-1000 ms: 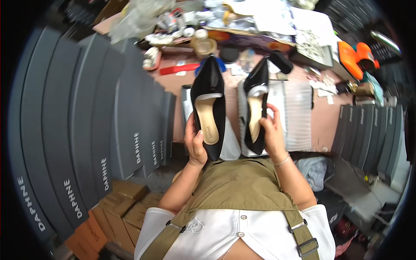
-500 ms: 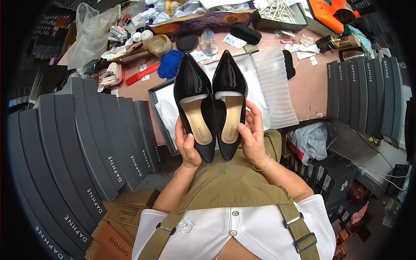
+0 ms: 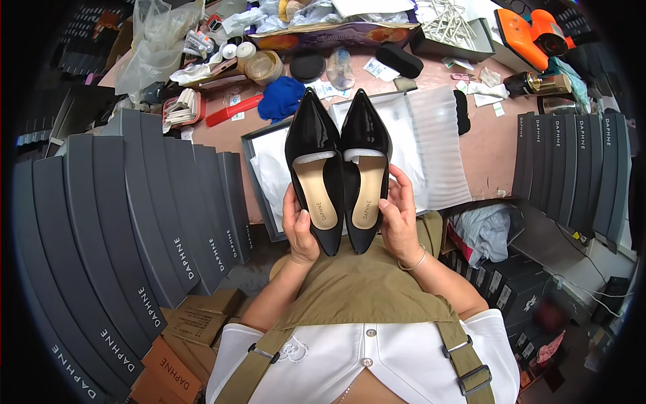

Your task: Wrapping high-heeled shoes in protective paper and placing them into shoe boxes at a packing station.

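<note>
Over shoebox (image 3: pixel 266 145): hand-held black pumps (image 3: pixel 340 168)

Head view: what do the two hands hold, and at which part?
Each holds one glossy black pointed pump at its heel end: left hand the left pump, right hand the right pump, side by side.

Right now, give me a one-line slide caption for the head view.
Left hand and right hand hold two black pointed pumps side by side above an open shoebox.

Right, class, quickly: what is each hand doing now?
Left hand: closed around the left black pointed pump.
Right hand: closed around the right black pointed pump.
</note>
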Demonstrator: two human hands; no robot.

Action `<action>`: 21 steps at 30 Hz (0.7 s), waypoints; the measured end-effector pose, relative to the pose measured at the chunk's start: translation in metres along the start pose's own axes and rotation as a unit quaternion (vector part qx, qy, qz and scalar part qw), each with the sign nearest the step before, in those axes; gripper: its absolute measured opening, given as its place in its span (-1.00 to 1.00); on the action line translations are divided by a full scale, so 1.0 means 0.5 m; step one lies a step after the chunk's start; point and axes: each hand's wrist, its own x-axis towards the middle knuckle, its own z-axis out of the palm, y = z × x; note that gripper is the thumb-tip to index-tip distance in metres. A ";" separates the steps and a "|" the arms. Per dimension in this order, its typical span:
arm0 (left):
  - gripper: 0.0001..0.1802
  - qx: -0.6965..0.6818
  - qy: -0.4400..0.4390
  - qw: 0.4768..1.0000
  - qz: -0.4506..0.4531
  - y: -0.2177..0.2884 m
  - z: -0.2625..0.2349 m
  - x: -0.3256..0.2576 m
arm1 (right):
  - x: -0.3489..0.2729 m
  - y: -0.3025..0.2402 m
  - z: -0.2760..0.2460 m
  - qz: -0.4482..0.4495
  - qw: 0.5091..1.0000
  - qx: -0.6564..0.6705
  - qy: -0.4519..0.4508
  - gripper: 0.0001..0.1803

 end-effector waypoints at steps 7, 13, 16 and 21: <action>-0.19 0.016 0.011 0.999 0.032 0.000 -0.013 0.001 | -0.001 0.006 0.013 -0.041 0.999 -0.012 -0.009 -0.31; -0.17 0.031 0.010 0.998 0.046 0.001 -0.023 -0.003 | -0.004 0.015 0.017 -0.047 0.998 -0.023 -0.018 -0.30; -0.15 0.038 0.009 0.998 0.047 0.004 -0.025 -0.004 | -0.004 0.011 0.023 -0.045 0.999 -0.025 -0.014 -0.30; -0.24 0.019 0.010 1.000 0.009 0.017 -0.018 0.003 | -0.001 0.009 0.024 -0.004 0.999 -0.038 -0.012 -0.31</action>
